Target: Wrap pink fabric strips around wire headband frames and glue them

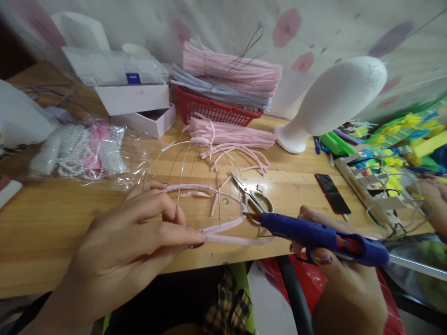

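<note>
A domed wire frame [181, 172] with pink strips round its lower rim stands over the table in front of me. My left hand [139, 237] pinches a pink strip [223, 227] at the rim between thumb and forefinger. In my right hand [338, 274] is a blue glue gun [314, 232], its nozzle pointing left and resting at or very near the pink rim. A clear glue stick sticks out of its back end. Scissors [256, 200] with pale handles lie open just behind the nozzle.
Pink strip bundles [233, 132] lie before a red basket [216, 110] of more strips. Left are bagged beads [91, 149] and white boxes [134, 98]. A white foam head [335, 102], a phone [332, 193], a power strip [366, 195] and another person's hand [431, 197] are right.
</note>
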`<action>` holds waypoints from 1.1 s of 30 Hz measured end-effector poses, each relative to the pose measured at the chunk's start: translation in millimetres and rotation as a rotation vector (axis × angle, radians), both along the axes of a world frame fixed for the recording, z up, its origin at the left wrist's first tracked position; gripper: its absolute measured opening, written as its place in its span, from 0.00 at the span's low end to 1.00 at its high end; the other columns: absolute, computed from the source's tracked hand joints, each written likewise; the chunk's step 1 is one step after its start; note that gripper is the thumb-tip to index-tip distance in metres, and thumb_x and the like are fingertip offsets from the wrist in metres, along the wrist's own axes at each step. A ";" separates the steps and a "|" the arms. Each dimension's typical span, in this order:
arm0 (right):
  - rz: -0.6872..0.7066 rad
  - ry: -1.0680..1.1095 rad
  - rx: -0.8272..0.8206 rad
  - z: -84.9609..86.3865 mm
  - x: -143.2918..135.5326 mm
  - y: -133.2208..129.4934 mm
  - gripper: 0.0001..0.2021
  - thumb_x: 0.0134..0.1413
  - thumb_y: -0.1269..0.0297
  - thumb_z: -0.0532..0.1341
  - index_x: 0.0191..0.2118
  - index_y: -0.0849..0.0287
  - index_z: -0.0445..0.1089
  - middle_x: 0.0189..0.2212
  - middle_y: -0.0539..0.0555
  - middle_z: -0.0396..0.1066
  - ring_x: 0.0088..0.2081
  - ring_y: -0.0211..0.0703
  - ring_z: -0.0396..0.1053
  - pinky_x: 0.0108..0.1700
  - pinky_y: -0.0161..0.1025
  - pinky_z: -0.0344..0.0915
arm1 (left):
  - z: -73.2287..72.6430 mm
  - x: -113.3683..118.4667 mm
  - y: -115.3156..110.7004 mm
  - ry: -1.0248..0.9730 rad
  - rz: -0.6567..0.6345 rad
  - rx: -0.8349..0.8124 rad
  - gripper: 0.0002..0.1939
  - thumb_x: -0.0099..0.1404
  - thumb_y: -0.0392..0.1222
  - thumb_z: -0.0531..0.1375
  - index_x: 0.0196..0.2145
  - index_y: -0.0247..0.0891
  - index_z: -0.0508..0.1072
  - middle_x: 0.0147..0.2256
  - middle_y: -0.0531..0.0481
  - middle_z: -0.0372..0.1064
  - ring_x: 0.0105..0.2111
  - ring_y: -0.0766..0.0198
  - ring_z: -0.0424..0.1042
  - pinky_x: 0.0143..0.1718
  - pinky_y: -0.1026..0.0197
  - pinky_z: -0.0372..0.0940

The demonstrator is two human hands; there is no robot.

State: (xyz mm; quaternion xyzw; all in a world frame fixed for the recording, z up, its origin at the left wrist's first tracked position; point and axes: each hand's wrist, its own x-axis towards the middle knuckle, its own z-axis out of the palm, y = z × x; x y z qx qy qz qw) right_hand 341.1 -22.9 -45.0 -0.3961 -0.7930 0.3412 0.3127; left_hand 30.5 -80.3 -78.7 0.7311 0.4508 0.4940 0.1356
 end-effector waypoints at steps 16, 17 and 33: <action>-0.050 0.007 0.025 2.7 -6.5 -0.2 0.22 0.58 0.42 0.62 0.23 0.55 0.69 0.18 0.50 0.64 0.19 0.42 0.61 0.19 0.41 0.55 | -1.4 1.0 -2.7 0.008 0.037 0.017 0.12 0.70 0.39 0.58 0.35 0.52 0.80 0.27 0.55 0.69 0.25 0.66 0.71 0.39 0.55 0.74; -0.041 0.005 0.025 2.8 -6.2 -0.4 0.22 0.58 0.42 0.62 0.23 0.55 0.70 0.18 0.50 0.65 0.19 0.42 0.62 0.20 0.42 0.56 | -1.5 0.8 -3.0 0.007 0.039 0.017 0.11 0.70 0.40 0.58 0.34 0.52 0.80 0.27 0.54 0.69 0.25 0.66 0.71 0.38 0.55 0.74; -0.001 -0.009 -0.027 8.4 -8.1 -3.2 0.21 0.58 0.42 0.63 0.26 0.55 0.72 0.21 0.50 0.66 0.21 0.41 0.63 0.22 0.40 0.55 | -1.7 0.8 -5.5 -0.013 0.047 0.001 0.13 0.70 0.39 0.57 0.35 0.51 0.81 0.28 0.55 0.69 0.26 0.67 0.71 0.35 0.58 0.73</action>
